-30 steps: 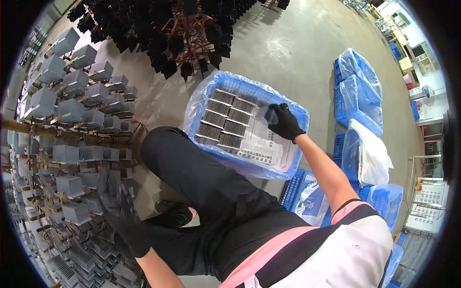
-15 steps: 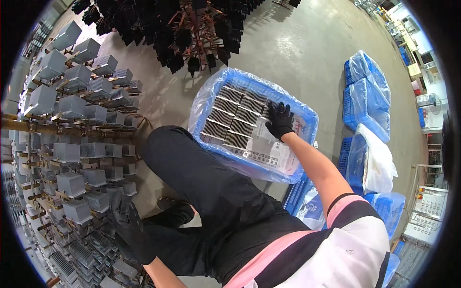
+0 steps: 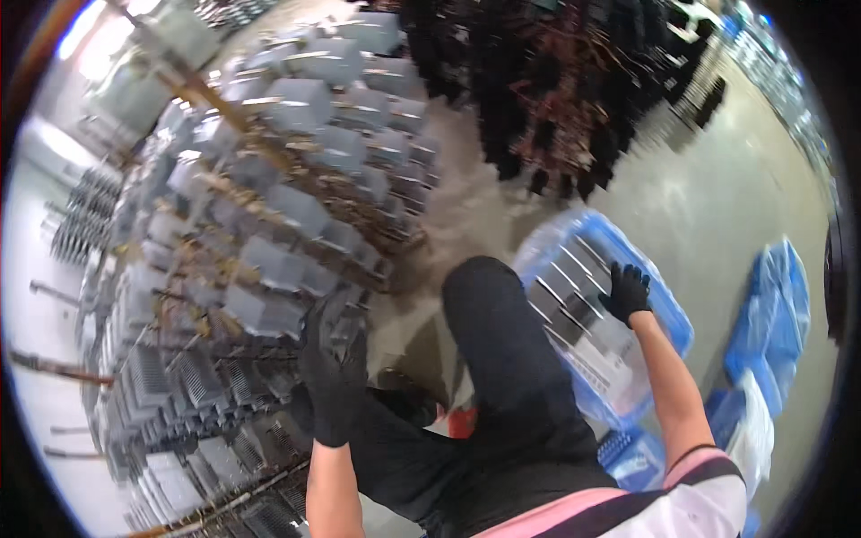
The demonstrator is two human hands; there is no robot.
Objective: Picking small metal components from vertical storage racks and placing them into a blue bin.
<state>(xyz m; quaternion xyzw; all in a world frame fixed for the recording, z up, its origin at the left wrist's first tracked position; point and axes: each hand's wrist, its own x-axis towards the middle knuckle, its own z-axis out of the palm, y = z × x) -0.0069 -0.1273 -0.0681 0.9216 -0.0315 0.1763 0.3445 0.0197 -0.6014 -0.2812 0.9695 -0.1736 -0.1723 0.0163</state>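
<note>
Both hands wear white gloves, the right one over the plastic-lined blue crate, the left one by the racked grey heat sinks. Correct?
Not quite: the gloves are black, as the head view shows. The right hand is over the plastic-lined blue crate and the left hand by the racked grey heat sinks.

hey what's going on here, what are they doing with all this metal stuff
A person's black-gloved right hand is spread at grey finned metal pieces set in rows inside a film-lined blue plastic crate. The black-gloved left hand is beside hanging grey box-shaped metal blocks; blur hides whether it holds anything. Printed paper shows in the crate beside the pieces.
</note>
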